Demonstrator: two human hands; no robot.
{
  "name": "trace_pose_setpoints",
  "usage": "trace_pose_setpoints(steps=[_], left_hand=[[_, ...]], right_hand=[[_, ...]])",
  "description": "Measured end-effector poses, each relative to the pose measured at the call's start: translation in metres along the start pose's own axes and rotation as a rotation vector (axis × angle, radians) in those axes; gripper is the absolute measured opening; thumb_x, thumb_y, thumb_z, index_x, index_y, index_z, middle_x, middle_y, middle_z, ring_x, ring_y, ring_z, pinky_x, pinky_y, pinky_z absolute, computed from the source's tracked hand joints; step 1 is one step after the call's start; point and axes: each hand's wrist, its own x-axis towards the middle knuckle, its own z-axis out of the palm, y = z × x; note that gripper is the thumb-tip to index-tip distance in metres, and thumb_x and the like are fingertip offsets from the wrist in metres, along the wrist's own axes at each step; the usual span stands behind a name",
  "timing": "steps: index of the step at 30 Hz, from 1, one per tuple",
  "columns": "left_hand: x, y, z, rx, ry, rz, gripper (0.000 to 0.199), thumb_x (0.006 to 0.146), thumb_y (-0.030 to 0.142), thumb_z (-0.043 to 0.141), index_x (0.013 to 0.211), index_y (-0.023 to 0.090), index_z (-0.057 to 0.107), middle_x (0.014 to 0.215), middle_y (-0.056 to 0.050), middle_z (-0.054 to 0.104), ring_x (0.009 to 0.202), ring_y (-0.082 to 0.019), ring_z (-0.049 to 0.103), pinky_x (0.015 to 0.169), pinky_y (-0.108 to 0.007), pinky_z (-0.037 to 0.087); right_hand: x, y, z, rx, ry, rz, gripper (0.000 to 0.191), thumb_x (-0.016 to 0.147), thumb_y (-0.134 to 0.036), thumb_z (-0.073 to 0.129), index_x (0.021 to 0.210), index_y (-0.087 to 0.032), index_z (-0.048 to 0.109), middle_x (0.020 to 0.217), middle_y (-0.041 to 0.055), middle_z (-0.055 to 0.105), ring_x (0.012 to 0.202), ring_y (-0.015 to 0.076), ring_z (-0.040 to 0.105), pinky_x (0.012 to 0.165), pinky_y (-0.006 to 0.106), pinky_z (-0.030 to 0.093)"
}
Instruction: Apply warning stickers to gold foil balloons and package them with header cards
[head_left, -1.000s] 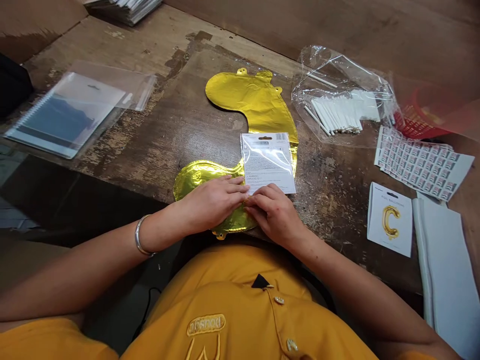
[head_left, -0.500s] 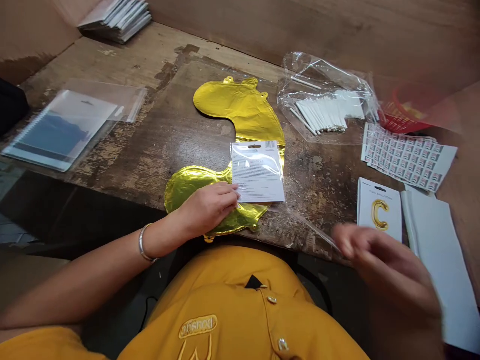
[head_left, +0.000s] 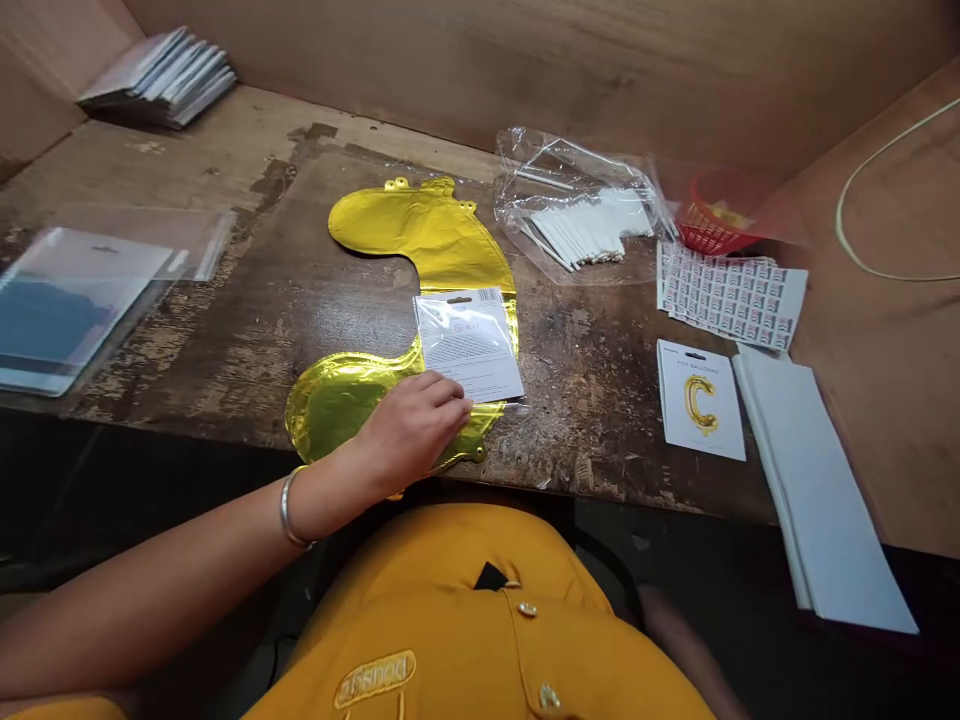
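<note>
My left hand (head_left: 412, 420), with a bangle at the wrist, is closed at the lower edge of a white printed card in a clear sleeve (head_left: 469, 345). The card's text side and barcode face up. Under the card and hand lies a flat gold foil balloon (head_left: 457, 240) with a curved, C-like shape, partly covered by both. On the right, only a blurred piece of my right arm (head_left: 694, 650) shows below the table edge; the hand itself is hidden.
To the right are a "Foil Balloons" C pack (head_left: 701, 400), folded white paper (head_left: 832, 480), sticker sheets (head_left: 735, 300), a red basket (head_left: 712, 220) and a clear bag of white sticks (head_left: 585, 230). Clear sleeves (head_left: 82, 300) and a stack of packs (head_left: 161, 80) are left.
My right hand has dropped away from the table to below its edge; the clear strip it was pulling no longer shows. My left hand stays at the card. The view has shifted right.
</note>
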Motion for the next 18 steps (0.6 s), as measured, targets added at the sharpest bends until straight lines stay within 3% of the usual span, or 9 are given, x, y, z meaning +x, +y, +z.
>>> trace_pose_setpoints(steps=[3,4,6,7,8,10,13,17,18], left_hand=[[0.001,0.001,0.006,-0.078,0.082,-0.088,0.022,0.094,0.021,0.05,0.087,0.014,0.069,0.087,-0.009,0.069,0.08,-0.021,0.06,0.075,-0.035,0.051],[0.0,0.0,0.007,-0.106,0.098,-0.116,0.021,0.094,0.02,0.05,0.086,0.014,0.069,0.087,-0.008,0.07,0.08,-0.02,0.06,0.075,-0.034,0.051],[0.0,0.0,0.008,-0.147,0.11,-0.167,0.019,0.093,0.019,0.051,0.084,0.014,0.068,0.086,-0.008,0.069,0.081,-0.02,0.06,0.076,-0.034,0.051],[0.0,0.0,0.007,-0.16,0.109,-0.189,0.018,0.092,0.018,0.051,0.083,0.015,0.067,0.085,-0.007,0.069,0.081,-0.02,0.06,0.076,-0.033,0.051],[0.001,0.0,0.007,-0.169,0.104,-0.207,0.018,0.092,0.017,0.051,0.082,0.016,0.066,0.084,-0.007,0.069,0.08,-0.019,0.06,0.075,-0.033,0.05],[0.002,0.0,0.005,-0.18,0.083,-0.235,0.018,0.091,0.017,0.052,0.08,0.017,0.065,0.081,-0.006,0.068,0.079,-0.019,0.06,0.074,-0.033,0.05],[0.004,-0.002,0.001,-0.196,0.001,-0.283,0.018,0.091,0.018,0.051,0.078,0.017,0.063,0.08,-0.005,0.066,0.078,-0.019,0.06,0.074,-0.033,0.049],[0.007,-0.01,-0.005,-0.156,-0.062,-0.438,0.007,0.087,0.024,0.06,0.085,0.017,0.059,0.084,-0.004,0.061,0.074,-0.019,0.057,0.067,-0.032,0.048],[0.007,-0.014,-0.006,-0.134,-0.044,-0.497,0.015,0.083,0.026,0.064,0.093,0.017,0.059,0.09,-0.006,0.06,0.075,-0.02,0.057,0.067,-0.033,0.048]], right_hand=[[0.005,-0.009,-0.032,-0.018,0.131,-0.264,0.021,0.081,-0.032,0.055,0.074,-0.021,0.073,0.072,0.0065,0.073,0.071,0.0245,0.069,0.067,0.034,0.053],[0.002,-0.02,-0.046,-0.02,0.252,-0.438,0.021,0.084,-0.033,0.055,0.078,-0.022,0.072,0.077,0.0064,0.074,0.072,0.0236,0.069,0.068,0.035,0.053],[0.0,-0.056,-0.072,0.003,0.628,-0.752,0.017,0.087,-0.035,0.058,0.088,-0.023,0.07,0.088,0.0076,0.074,0.081,0.0233,0.068,0.075,0.037,0.054],[0.003,-0.077,-0.082,-0.013,0.734,-0.907,0.014,0.086,-0.033,0.061,0.091,-0.023,0.07,0.098,0.0086,0.073,0.092,0.0244,0.067,0.083,0.039,0.053],[0.01,-0.099,-0.089,-0.043,0.769,-1.047,0.016,0.084,-0.032,0.066,0.097,-0.023,0.069,0.112,0.0098,0.07,0.107,0.0263,0.063,0.093,0.043,0.051],[0.033,-0.139,-0.095,-0.128,0.672,-1.234,0.033,0.08,-0.033,0.072,0.111,-0.022,0.066,0.136,0.0121,0.058,0.131,0.029,0.047,0.107,0.049,0.041],[0.071,-0.174,-0.093,-0.086,0.551,-1.291,0.029,0.076,-0.03,0.076,0.101,-0.019,0.067,0.132,0.0128,0.061,0.131,0.0272,0.048,0.108,0.048,0.041],[0.088,-0.182,-0.085,0.144,0.562,-1.167,0.006,0.08,-0.02,0.069,0.079,-0.021,0.064,0.115,0.0082,0.071,0.117,0.0214,0.059,0.101,0.043,0.046],[0.087,-0.182,-0.083,0.175,0.577,-1.135,0.007,0.081,-0.018,0.067,0.077,-0.021,0.062,0.113,0.0079,0.072,0.115,0.0212,0.06,0.099,0.042,0.047]])
